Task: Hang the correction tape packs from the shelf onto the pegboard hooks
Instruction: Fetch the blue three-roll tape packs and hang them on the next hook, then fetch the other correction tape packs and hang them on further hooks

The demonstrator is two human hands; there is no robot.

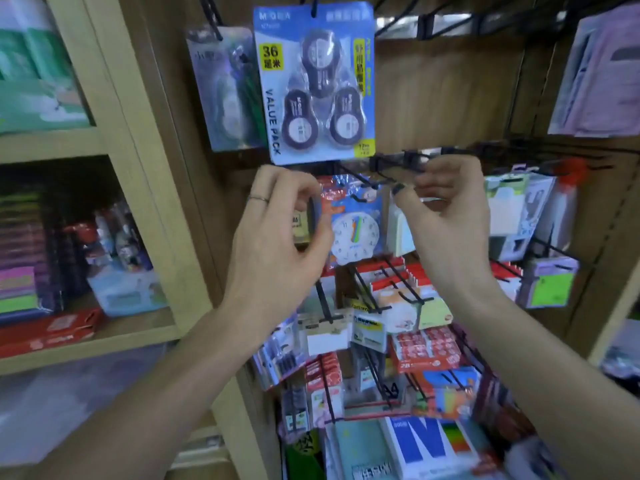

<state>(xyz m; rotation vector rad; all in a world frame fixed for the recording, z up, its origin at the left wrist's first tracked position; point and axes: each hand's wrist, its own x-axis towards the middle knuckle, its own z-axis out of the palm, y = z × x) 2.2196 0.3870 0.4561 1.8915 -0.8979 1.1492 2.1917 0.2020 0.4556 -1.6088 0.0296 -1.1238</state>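
Nearest to us our two bare forearms rise from the bottom corners, and both hands are lifted in front of the display. Our left hand (277,233), with a thin ring (258,199) on one finger, has its fingers curled inward beside a small yellowish pack (300,225); we cannot tell whether it grips that pack or only hovers against it. Our right hand (450,216) is curled too, its dark-nailed thumb and fingertips brought close together just below a black hook (398,164), and we cannot tell whether anything is pinched there. Between the hands hangs a clock toy pack (355,237). Just above them a blue correction tape pack (315,84), holding three dispensers and printed with the words VALUE PACK, hangs from a hook on the wooden pegboard (446,95), and a second, paler pack (225,88) hangs just to its left, partly behind it. Below our hands more hooks carry crowded red and white eraser packs (427,349) and other stationery. On the left a wooden shelf (114,336) holds boxes and stacked coloured paper (20,289).
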